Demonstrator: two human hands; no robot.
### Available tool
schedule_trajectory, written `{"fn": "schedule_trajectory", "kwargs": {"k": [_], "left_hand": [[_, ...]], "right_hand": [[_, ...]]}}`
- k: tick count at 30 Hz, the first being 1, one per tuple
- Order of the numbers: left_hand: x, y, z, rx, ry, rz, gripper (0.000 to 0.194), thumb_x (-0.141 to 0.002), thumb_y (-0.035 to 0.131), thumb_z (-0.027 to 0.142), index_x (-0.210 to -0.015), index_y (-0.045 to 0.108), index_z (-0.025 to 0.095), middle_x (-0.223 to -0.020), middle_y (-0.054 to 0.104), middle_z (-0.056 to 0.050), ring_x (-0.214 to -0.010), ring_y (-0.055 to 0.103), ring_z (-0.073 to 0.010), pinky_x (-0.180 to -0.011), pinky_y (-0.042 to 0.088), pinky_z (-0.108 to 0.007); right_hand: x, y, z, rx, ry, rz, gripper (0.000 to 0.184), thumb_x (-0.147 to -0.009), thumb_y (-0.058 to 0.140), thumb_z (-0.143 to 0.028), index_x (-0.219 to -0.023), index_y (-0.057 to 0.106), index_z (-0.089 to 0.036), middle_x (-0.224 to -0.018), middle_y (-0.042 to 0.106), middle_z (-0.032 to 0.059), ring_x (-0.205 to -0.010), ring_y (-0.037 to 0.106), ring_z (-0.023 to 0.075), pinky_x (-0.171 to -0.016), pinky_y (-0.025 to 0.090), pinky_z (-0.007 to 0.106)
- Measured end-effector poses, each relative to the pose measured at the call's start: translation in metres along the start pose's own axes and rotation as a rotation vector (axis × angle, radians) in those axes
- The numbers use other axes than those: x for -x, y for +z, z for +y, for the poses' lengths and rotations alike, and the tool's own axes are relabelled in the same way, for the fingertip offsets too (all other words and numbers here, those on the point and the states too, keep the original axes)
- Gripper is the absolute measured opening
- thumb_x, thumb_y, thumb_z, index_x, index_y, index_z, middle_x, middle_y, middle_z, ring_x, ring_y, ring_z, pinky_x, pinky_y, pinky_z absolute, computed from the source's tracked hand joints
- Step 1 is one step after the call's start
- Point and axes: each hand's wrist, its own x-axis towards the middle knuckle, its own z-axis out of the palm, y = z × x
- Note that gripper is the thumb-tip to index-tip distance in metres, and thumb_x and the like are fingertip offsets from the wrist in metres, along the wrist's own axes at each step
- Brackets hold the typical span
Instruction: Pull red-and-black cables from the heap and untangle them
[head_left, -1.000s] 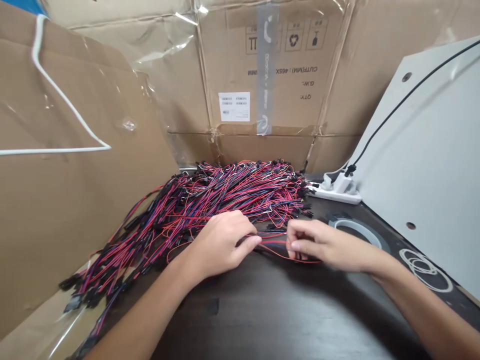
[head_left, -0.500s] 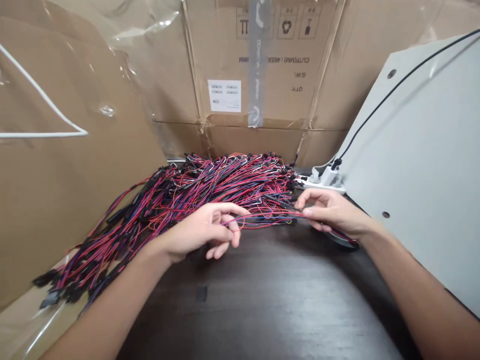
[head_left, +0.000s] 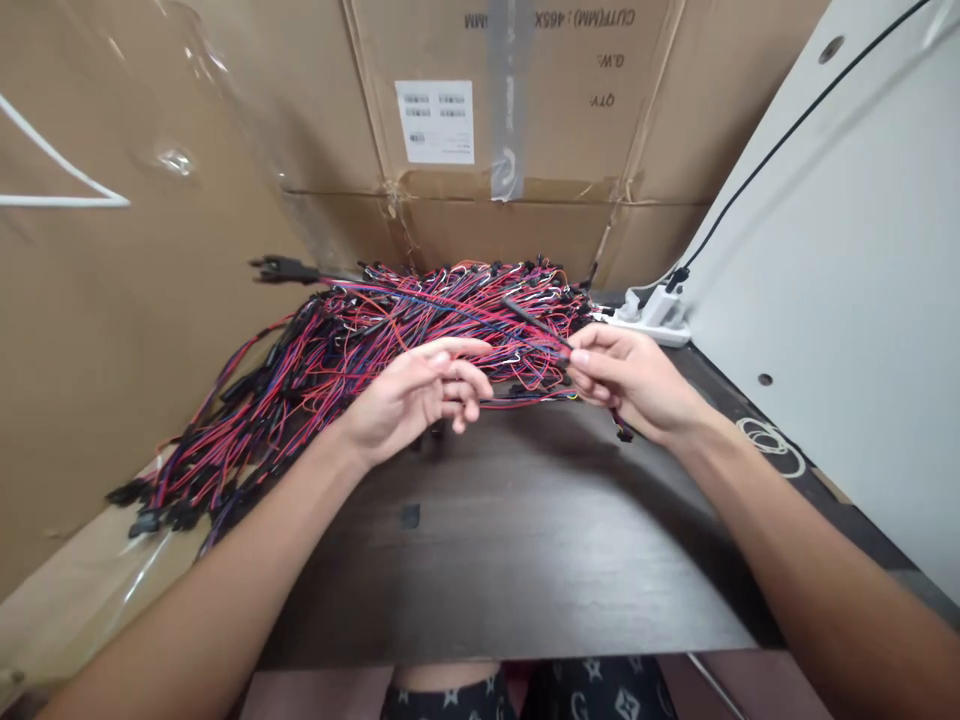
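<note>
A big heap of red, blue and black wire leads (head_left: 360,350) with black connectors lies across the back of the dark table (head_left: 517,540). My right hand (head_left: 634,380) is raised above the table, its fingers pinched on one lead (head_left: 420,295) that stretches up and left to a black connector in the air. My left hand (head_left: 420,395) hovers palm up beside it, fingers loosely curled around red wires at the heap's front edge.
Cardboard boxes (head_left: 525,120) wall in the back and left. A grey panel (head_left: 862,250) with a black cable leans at the right. A white power strip (head_left: 652,315) sits behind the heap, and white rings (head_left: 769,440) lie near the panel.
My right hand has lifted a lead out of the heap, so its far connector now hangs in the air at the left. Both hands rose off the table. The view tilted down.
</note>
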Motion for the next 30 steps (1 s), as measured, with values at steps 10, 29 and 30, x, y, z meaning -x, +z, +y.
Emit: {"fn": "schedule_trajectory", "kwargs": {"k": [10, 29, 30], "left_hand": [[-0.005, 0.019, -0.018, 0.111, -0.05, -0.022, 0.035, -0.088, 0.052, 0.038, -0.113, 0.057, 0.014, -0.099, 0.066, -0.012, -0.081, 0.066, -0.0232, -0.063, 0.053, -0.033], [0.006, 0.017, 0.001, -0.213, -0.066, -0.059, 0.037, -0.083, 0.061, 0.044, -0.069, 0.065, 0.01, -0.056, 0.061, -0.004, -0.05, 0.057, -0.0122, -0.05, 0.047, -0.023], [0.009, 0.015, 0.003, -0.195, -0.165, -0.131, 0.039, -0.083, 0.059, 0.047, -0.072, 0.066, 0.01, -0.053, 0.06, -0.003, -0.043, 0.054, -0.0107, -0.043, 0.043, -0.021]], "right_hand": [[0.002, 0.026, 0.019, -0.557, 0.062, -0.084, 0.022, -0.078, 0.067, -0.021, -0.072, 0.045, -0.019, -0.055, 0.037, -0.0072, -0.045, 0.023, 0.0065, -0.041, 0.015, 0.018], [0.001, 0.031, 0.024, -0.206, 0.119, -0.18, 0.022, -0.07, 0.068, -0.03, -0.088, 0.065, -0.017, -0.094, 0.068, 0.0059, -0.083, 0.063, 0.0178, -0.078, 0.049, 0.034], [0.002, 0.031, 0.02, -0.299, 0.142, -0.224, 0.03, -0.071, 0.066, -0.032, -0.098, 0.064, -0.019, -0.106, 0.067, 0.0074, -0.092, 0.063, 0.0198, -0.085, 0.048, 0.037]]}}
